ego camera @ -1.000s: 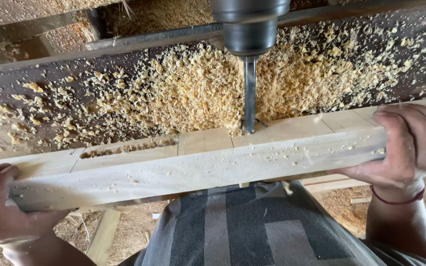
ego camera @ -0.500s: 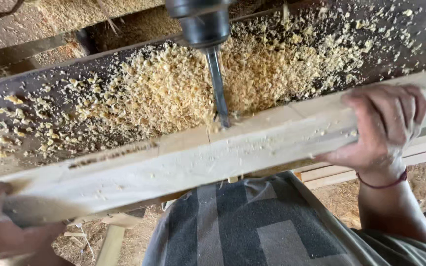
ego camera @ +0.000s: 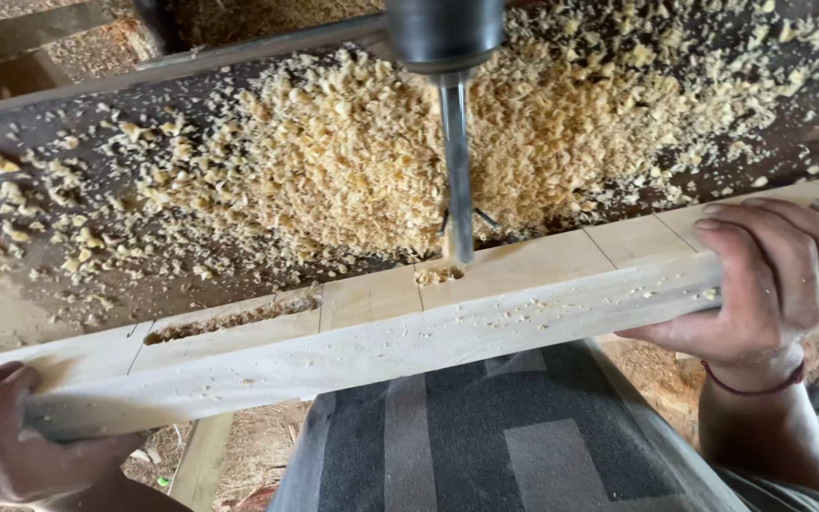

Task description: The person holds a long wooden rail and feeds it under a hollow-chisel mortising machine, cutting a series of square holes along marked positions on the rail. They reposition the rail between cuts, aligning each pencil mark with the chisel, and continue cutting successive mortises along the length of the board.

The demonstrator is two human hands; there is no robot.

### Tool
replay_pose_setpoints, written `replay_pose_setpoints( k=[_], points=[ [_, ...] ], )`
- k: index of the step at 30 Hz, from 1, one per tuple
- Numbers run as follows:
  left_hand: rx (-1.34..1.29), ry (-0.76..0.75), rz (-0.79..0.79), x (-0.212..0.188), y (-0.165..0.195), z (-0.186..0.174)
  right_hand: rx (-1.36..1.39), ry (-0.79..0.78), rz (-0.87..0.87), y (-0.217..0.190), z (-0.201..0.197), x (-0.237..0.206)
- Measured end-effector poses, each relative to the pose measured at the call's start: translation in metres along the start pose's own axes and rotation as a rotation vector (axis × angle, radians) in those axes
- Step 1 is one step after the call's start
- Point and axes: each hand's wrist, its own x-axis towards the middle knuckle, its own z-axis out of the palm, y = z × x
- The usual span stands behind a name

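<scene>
So far I have one long slot (ego camera: 234, 318) cut into the top face of the pale wooden beam (ego camera: 381, 332), off toward my left, still packed with chips. A second cut (ego camera: 440, 275) is only just begun: a shallow pocket of loose shavings sits where the drill bit (ego camera: 457, 180) meets the wood, between two pencil lines drawn across the face. More pencil lines (ego camera: 670, 232) show farther to my right, with the wood there untouched, so I judge that most of this mortise, and perhaps another, is left to do.

I hold the beam across my lap, under the chuck (ego camera: 443, 33) of the machine, in front of the dark worktop (ego camera: 68, 275) that is heaped with sawdust and shavings (ego camera: 353, 152). My left hand (ego camera: 11, 446) is closed around the beam's near end, fingers wrapped over its edge. My right hand (ego camera: 770, 275) is clamped over the top and front of the beam toward the other end, a thin red band (ego camera: 751, 384) on that wrist.

Against half a second ago, the beam lies more level across the view, where then it sloped up steeply to my right. A second ago the bit stood at much the same stretch of the beam, so I have kept working the same spot. My grip on both ends has not changed.
</scene>
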Motion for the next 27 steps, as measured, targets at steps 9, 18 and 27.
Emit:
replay_pose_setpoints(
  k=[9,18,27],
  points=[
    [0.014,-0.023,0.059,0.010,-0.011,-0.002,0.063,0.035,0.025,-0.001,0.006,0.004],
    [-0.012,-0.035,-0.009,0.004,-0.013,0.001,0.050,0.036,-0.002,-0.002,0.005,0.016],
    [-0.004,-0.018,0.043,0.011,-0.021,0.006,0.002,-0.007,0.027,-0.005,-0.002,0.025]
  ],
)
